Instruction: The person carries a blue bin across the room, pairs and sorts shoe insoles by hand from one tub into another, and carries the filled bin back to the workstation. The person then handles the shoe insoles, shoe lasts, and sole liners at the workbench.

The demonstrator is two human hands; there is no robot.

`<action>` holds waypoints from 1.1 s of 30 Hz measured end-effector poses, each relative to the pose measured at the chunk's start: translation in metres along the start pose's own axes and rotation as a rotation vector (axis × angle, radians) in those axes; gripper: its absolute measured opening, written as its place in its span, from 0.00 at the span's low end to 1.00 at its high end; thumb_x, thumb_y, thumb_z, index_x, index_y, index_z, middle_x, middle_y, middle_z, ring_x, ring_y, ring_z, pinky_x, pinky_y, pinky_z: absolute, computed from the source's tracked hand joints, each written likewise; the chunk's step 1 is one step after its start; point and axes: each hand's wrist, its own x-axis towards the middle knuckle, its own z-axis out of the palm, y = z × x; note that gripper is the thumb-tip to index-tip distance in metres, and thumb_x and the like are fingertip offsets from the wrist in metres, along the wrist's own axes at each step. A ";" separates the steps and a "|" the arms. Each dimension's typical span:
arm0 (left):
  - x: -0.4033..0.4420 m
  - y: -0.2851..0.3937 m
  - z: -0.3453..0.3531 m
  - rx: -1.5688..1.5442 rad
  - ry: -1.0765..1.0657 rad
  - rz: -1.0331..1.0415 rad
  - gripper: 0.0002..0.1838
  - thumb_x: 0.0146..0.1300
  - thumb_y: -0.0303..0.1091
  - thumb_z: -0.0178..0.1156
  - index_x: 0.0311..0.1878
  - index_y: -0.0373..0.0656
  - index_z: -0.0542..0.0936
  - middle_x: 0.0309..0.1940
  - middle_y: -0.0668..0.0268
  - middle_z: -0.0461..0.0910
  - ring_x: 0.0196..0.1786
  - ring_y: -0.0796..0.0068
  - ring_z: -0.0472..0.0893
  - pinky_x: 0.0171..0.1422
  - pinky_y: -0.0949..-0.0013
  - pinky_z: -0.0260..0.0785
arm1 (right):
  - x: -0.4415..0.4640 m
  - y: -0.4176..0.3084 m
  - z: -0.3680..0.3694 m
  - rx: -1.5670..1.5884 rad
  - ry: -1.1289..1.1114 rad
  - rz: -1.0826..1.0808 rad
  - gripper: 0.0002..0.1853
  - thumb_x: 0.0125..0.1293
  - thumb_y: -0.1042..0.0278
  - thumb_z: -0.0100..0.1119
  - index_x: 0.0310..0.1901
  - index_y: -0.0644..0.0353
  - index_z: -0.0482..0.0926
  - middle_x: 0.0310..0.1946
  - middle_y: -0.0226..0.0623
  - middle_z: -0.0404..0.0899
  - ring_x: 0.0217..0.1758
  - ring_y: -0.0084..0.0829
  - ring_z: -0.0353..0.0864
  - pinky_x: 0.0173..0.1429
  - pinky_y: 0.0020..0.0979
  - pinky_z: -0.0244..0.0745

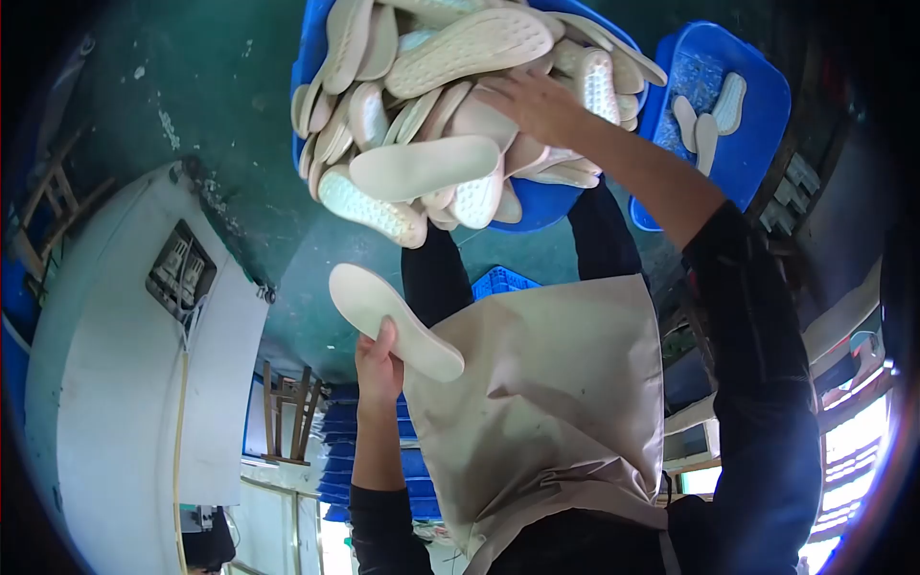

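Observation:
My left hand (379, 365) grips a beige insole (395, 321), thumb on its upper face, out beside the apron (546, 374). The insole's smooth side faces up and it slants down to the right. Over the heaped blue tub, my right hand (539, 103) lies on the pile with its fingers stretched out, touching a beige insole (476, 123). Close by are a large dimpled insole (470, 53) and a smooth pale one (425, 169) lying across the top. Some insoles show white, shiny dimpled undersides (364, 203).
The blue tub (548, 206) stands before my knees. To its right, a second blue tub (762, 96) holds a few insoles and clear plastic. A white machine cabinet (125, 355) stands at the left. Stacked blue items (345, 446) and a wooden stool (285, 414) are lower left.

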 end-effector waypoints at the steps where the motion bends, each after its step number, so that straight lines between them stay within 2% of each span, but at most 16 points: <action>1: 0.005 0.004 -0.009 -0.070 -0.009 0.031 0.15 0.73 0.30 0.57 0.60 0.42 0.75 0.50 0.69 0.80 0.52 0.76 0.81 0.60 0.67 0.73 | 0.004 0.001 -0.003 -0.015 -0.037 -0.016 0.32 0.65 0.67 0.53 0.73 0.48 0.66 0.66 0.32 0.70 0.67 0.34 0.71 0.68 0.39 0.67; 7: 0.033 0.027 -0.046 -0.083 -0.049 0.039 0.16 0.74 0.33 0.59 0.61 0.40 0.74 0.50 0.68 0.80 0.53 0.75 0.80 0.62 0.64 0.72 | 0.008 -0.007 -0.013 -0.101 -0.031 -0.004 0.30 0.63 0.67 0.55 0.70 0.49 0.70 0.54 0.34 0.74 0.62 0.36 0.72 0.65 0.37 0.67; 8: 0.035 0.033 -0.051 -0.098 -0.033 0.005 0.17 0.74 0.34 0.59 0.61 0.40 0.73 0.50 0.68 0.80 0.54 0.74 0.79 0.62 0.63 0.71 | 0.003 -0.009 -0.013 -0.083 0.028 -0.006 0.22 0.62 0.67 0.56 0.59 0.50 0.78 0.48 0.32 0.77 0.59 0.35 0.74 0.64 0.35 0.67; 9: 0.040 0.039 -0.058 -0.086 -0.044 -0.003 0.17 0.74 0.34 0.59 0.61 0.40 0.73 0.50 0.68 0.80 0.54 0.74 0.79 0.62 0.63 0.71 | -0.003 -0.014 -0.022 -0.083 0.022 0.013 0.22 0.62 0.67 0.56 0.59 0.50 0.78 0.48 0.32 0.77 0.59 0.35 0.74 0.64 0.35 0.67; 11: 0.054 0.049 -0.071 -0.113 -0.098 -0.043 0.18 0.74 0.34 0.59 0.63 0.39 0.73 0.52 0.67 0.80 0.55 0.73 0.80 0.63 0.63 0.72 | -0.020 -0.022 -0.050 -0.070 -0.239 0.085 0.12 0.60 0.69 0.57 0.46 0.50 0.82 0.43 0.31 0.79 0.54 0.34 0.77 0.62 0.34 0.69; 12: 0.062 0.052 -0.077 -0.107 -0.113 -0.056 0.18 0.74 0.34 0.59 0.63 0.39 0.73 0.52 0.67 0.80 0.55 0.73 0.80 0.63 0.63 0.72 | -0.033 -0.028 -0.061 -0.099 -0.150 0.086 0.07 0.59 0.69 0.59 0.39 0.51 0.81 0.40 0.30 0.80 0.49 0.32 0.79 0.59 0.35 0.71; 15: 0.086 0.061 -0.079 -0.121 -0.148 -0.069 0.20 0.74 0.36 0.59 0.64 0.39 0.72 0.54 0.66 0.80 0.57 0.72 0.80 0.64 0.62 0.72 | -0.057 -0.060 -0.118 -0.109 -0.461 0.294 0.06 0.59 0.66 0.62 0.38 0.50 0.86 0.40 0.31 0.82 0.51 0.33 0.80 0.58 0.38 0.74; 16: 0.093 0.064 -0.074 -0.122 -0.136 -0.069 0.20 0.74 0.36 0.59 0.64 0.39 0.72 0.54 0.66 0.80 0.57 0.71 0.80 0.64 0.62 0.72 | -0.064 -0.068 -0.133 0.034 -0.451 0.354 0.06 0.58 0.65 0.64 0.35 0.53 0.86 0.41 0.37 0.83 0.52 0.35 0.81 0.58 0.39 0.75; 19: 0.114 0.062 -0.055 -0.116 -0.125 -0.078 0.20 0.75 0.37 0.58 0.64 0.38 0.73 0.55 0.66 0.80 0.58 0.71 0.79 0.66 0.61 0.72 | -0.045 -0.082 -0.155 0.292 -0.330 0.317 0.16 0.53 0.63 0.67 0.43 0.59 0.85 0.42 0.43 0.82 0.53 0.40 0.81 0.61 0.38 0.74; 21: 0.119 0.054 -0.034 -0.132 -0.216 -0.062 0.21 0.76 0.42 0.55 0.64 0.39 0.74 0.55 0.64 0.80 0.60 0.68 0.78 0.69 0.57 0.69 | -0.023 -0.082 -0.119 0.700 -0.006 0.461 0.33 0.47 0.61 0.70 0.58 0.62 0.77 0.47 0.46 0.80 0.58 0.45 0.79 0.66 0.40 0.73; 23: 0.120 0.051 -0.004 -0.134 -0.314 -0.061 0.20 0.77 0.41 0.53 0.64 0.38 0.74 0.56 0.62 0.80 0.61 0.65 0.78 0.69 0.55 0.68 | 0.011 -0.070 -0.110 0.948 -0.235 0.692 0.45 0.44 0.58 0.72 0.68 0.63 0.70 0.56 0.51 0.78 0.64 0.43 0.77 0.68 0.38 0.73; 25: 0.133 0.044 0.016 -0.130 -0.441 -0.042 0.20 0.77 0.41 0.53 0.64 0.38 0.73 0.57 0.62 0.79 0.62 0.65 0.77 0.69 0.56 0.68 | 0.022 -0.064 -0.084 1.006 -0.378 0.700 0.49 0.43 0.60 0.72 0.71 0.63 0.66 0.63 0.54 0.74 0.65 0.42 0.77 0.68 0.37 0.73; 27: 0.152 0.045 0.039 -0.050 -0.386 -0.018 0.21 0.77 0.40 0.54 0.65 0.37 0.71 0.58 0.62 0.79 0.62 0.66 0.78 0.69 0.57 0.69 | 0.015 -0.069 -0.065 1.124 -0.388 0.725 0.47 0.42 0.56 0.72 0.68 0.63 0.71 0.65 0.53 0.72 0.66 0.43 0.75 0.68 0.36 0.72; 29: 0.157 0.041 0.045 0.015 -0.340 -0.011 0.22 0.76 0.38 0.55 0.67 0.36 0.70 0.58 0.62 0.78 0.62 0.67 0.78 0.69 0.58 0.70 | -0.004 -0.084 -0.032 0.999 -0.067 0.660 0.42 0.43 0.53 0.71 0.62 0.65 0.77 0.66 0.50 0.72 0.67 0.43 0.73 0.70 0.37 0.71; 30: 0.163 0.041 0.050 0.043 -0.312 0.006 0.23 0.76 0.38 0.56 0.67 0.36 0.70 0.58 0.61 0.78 0.62 0.66 0.78 0.69 0.59 0.71 | -0.008 -0.091 -0.023 0.892 -0.121 0.687 0.34 0.45 0.49 0.69 0.53 0.65 0.84 0.65 0.48 0.73 0.67 0.44 0.73 0.72 0.37 0.69; 33: 0.167 0.027 0.084 0.188 -0.231 0.101 0.23 0.74 0.36 0.58 0.67 0.37 0.70 0.59 0.60 0.78 0.61 0.64 0.79 0.66 0.59 0.74 | -0.028 -0.095 -0.007 1.014 0.004 0.703 0.33 0.47 0.48 0.68 0.51 0.64 0.85 0.62 0.50 0.74 0.65 0.46 0.74 0.72 0.38 0.68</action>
